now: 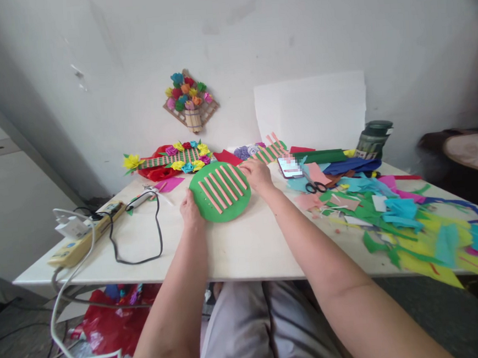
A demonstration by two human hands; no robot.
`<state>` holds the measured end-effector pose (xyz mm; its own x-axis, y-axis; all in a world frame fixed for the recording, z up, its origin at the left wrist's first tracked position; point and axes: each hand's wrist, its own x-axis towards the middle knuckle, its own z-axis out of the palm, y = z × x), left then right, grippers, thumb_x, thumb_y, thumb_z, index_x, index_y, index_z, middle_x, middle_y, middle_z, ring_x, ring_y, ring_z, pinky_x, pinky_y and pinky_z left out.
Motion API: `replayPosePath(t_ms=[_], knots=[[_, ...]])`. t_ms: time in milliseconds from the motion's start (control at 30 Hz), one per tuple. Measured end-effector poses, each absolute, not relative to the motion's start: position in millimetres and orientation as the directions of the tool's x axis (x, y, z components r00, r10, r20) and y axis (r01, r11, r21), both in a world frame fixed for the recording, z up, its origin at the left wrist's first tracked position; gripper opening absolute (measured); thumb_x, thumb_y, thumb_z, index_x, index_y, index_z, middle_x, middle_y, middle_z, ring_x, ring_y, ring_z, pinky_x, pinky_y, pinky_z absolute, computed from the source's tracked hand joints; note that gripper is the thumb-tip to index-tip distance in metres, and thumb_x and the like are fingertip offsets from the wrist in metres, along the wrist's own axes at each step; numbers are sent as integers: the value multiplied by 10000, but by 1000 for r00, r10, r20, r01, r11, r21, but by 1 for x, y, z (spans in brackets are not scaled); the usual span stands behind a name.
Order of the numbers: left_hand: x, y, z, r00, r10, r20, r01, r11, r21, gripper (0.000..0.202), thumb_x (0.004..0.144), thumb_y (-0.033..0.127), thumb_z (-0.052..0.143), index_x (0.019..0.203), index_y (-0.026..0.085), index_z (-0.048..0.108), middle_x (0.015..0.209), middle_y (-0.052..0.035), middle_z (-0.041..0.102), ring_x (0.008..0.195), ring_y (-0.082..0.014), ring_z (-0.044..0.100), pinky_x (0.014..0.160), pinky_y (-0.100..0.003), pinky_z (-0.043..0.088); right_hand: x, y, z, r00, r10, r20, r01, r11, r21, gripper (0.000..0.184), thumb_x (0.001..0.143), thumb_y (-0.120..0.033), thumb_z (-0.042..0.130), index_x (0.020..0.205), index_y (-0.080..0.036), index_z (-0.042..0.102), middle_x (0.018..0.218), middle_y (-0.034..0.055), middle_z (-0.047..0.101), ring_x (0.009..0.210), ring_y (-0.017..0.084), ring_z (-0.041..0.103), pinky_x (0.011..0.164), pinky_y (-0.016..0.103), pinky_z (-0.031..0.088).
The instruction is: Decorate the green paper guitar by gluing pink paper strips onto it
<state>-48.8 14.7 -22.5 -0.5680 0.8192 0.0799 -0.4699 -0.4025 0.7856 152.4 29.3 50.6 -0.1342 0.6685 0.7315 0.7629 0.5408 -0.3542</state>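
Note:
A round green foam disc [220, 203] with several pink strips laid across it lies on the white table [244, 245] in front of me. My left hand [190, 209] rests at the disc's left edge, fingers curled against it. My right hand [257, 175] is at the disc's upper right edge, fingers closed on the end of a pink strip [237, 174]. Behind it lies a second green piece with pink strips [270, 150].
Black scissors [316, 186], a phone [290, 167] and a heap of coloured foam scraps [394, 211] fill the right side. A glue gun [141, 198] with black cord and a power strip [87, 235] lie left. Paper flower crafts [171, 161] sit by the wall.

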Motion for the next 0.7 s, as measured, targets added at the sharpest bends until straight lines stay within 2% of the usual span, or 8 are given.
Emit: replayPosePath(t_ms=[233,367,500,700], knots=[[-48,13,-20,-550,831,84,-497,-407,767,341,676,452,641,761,122,625,672,-55,653,671,-181,632,678,-356,529,143,31,59,-247,645,724,876,468,-118,221,777,-139,500,855,-185,702,1155,71,569,1029,253,430,877,398,299],[-48,14,-22,-546,832,95,-493,-411,767,345,669,446,647,769,116,635,680,-60,657,671,-180,634,680,-346,529,138,35,57,-262,641,722,888,453,-80,251,819,-172,454,815,-157,705,1179,99,558,1029,278,424,857,420,289],[-49,17,-24,-542,833,113,-486,-420,766,349,671,451,641,788,122,639,695,-61,658,688,-186,637,677,-345,528,137,42,52,-209,630,748,864,477,-160,251,817,-165,453,724,-162,686,1122,89,594,1003,264,458,875,410,288],[-50,20,-26,-574,814,88,-482,-423,767,322,681,438,636,768,128,621,672,-42,646,639,-170,625,654,-344,527,143,39,43,48,585,809,704,555,-443,158,783,-151,486,719,-185,626,1042,69,626,1010,230,491,918,392,310]])
